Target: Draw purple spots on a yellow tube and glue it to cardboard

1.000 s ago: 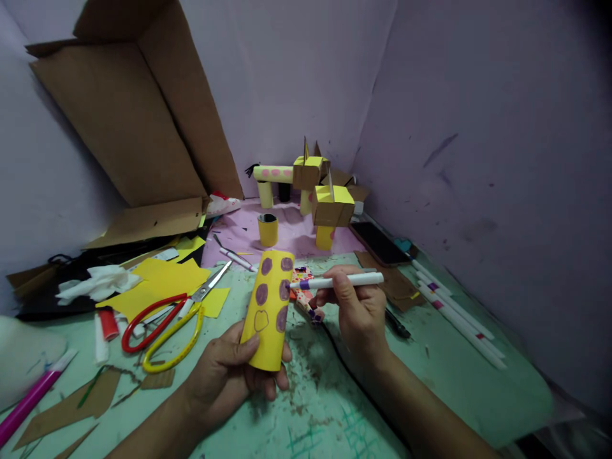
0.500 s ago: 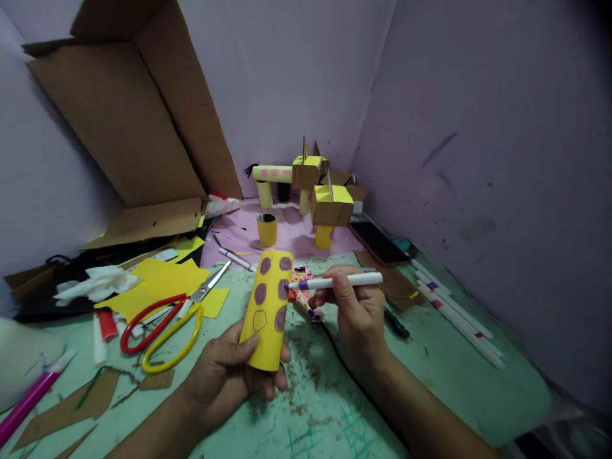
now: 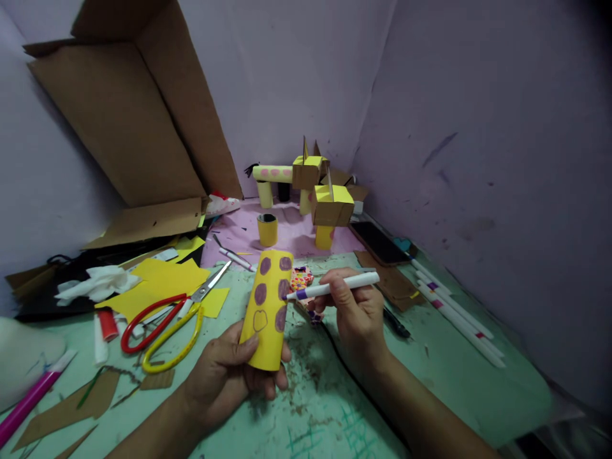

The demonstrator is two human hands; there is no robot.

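Observation:
My left hand (image 3: 227, 366) is closed around the lower end of a yellow paper tube (image 3: 268, 341), thumb across its front. Purple filled spots run down the tube in two columns, and one spot at lower left is only an outline. In my right hand (image 3: 356, 312) is a white marker (image 3: 342, 285) with a purple band, pinched between thumb and fingers. Its purple tip meets the tube's right edge, at a spot in the right column. Behind the marker, partly covered by it and my hand, lies a colourful patterned item (image 3: 302, 276) whose kind I cannot make out.
Scissors (image 3: 174, 325) with red and yellow handles lie left, by yellow paper (image 3: 162, 284) and a white tissue (image 3: 98, 284). Behind stand a short yellow tube (image 3: 267, 231) and cardboard-and-paper figures (image 3: 332, 207). Rightward lie a phone (image 3: 380, 242) and several markers (image 3: 459, 319).
The marker tip has shifted slightly down along the tube's right edge, and the marker's tilt has steepened a little. My left hand and the tube have stayed in place.

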